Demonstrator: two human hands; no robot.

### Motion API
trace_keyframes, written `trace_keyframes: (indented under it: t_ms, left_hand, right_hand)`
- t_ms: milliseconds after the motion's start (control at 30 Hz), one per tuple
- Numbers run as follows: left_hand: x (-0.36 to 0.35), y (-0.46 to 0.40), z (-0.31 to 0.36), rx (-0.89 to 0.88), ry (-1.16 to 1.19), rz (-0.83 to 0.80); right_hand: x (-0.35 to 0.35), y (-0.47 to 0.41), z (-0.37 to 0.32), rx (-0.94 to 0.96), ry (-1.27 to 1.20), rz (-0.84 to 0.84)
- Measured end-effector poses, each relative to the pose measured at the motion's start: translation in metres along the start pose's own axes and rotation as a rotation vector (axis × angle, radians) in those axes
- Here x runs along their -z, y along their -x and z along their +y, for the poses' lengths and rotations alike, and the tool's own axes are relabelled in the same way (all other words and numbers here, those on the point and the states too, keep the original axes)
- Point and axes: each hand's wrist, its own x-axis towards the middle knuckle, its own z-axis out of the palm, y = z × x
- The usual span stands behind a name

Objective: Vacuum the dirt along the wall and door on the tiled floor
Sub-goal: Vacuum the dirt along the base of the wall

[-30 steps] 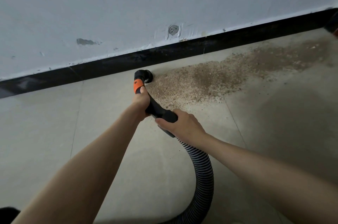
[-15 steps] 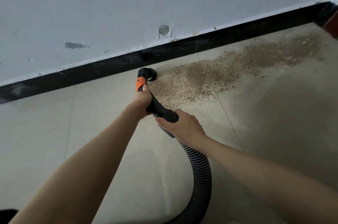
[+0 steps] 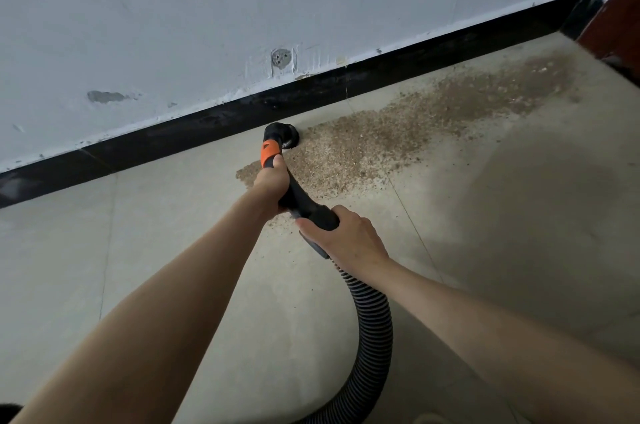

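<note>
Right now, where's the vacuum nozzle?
Head view, centre: the vacuum nozzle sits on the tiled floor just short of the black baseboard, at the left end of the dirt patch.

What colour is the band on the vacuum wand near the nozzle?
Orange, on the black vacuum wand; the orange band shows clearly in the head view.

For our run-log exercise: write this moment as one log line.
step: vacuuming | hands: left hand and right hand grip vacuum wand | nozzle: by baseboard | dirt: remains rightward
</note>
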Motion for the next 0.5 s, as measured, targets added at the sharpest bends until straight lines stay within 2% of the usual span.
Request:
trace_keyframes:
  t_ms: [500]
  left_hand:
    - [-0.049,-0.002,0.022,-0.049,-0.115,-0.069]
  right_hand:
    - [0.025,-0.013,0.020,-0.048,-0.110,0.058]
